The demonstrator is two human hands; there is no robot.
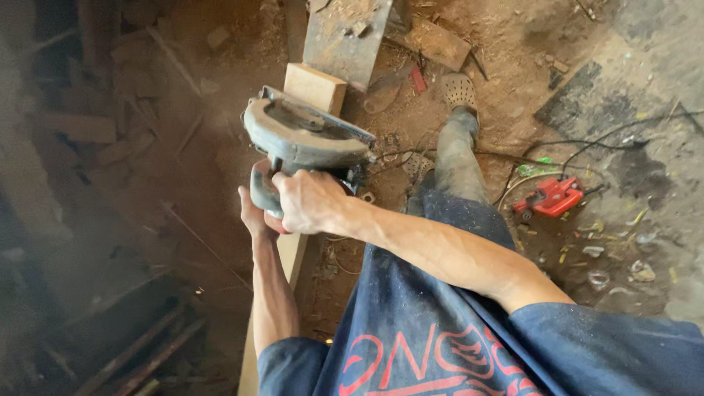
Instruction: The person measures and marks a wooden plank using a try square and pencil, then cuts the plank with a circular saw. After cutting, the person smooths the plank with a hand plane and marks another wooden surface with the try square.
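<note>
A: Two hands on one tool. Right hand wrapped tight round the rear handle of the grey circular saw.
B: Left?
A: Left hand at 9 o'clock of the right, pressed to the same handle; fingers hidden, can't tell if clenched.
B: Saw pos?
A: Frame centre, sitting on a pale wood plank that runs 12 to 6 under it.
B: Surroundings?
A: Red power tool on dirt floor at 3 o'clock, well apart. Person's foot in perforated clog at 1 o'clock.
</note>
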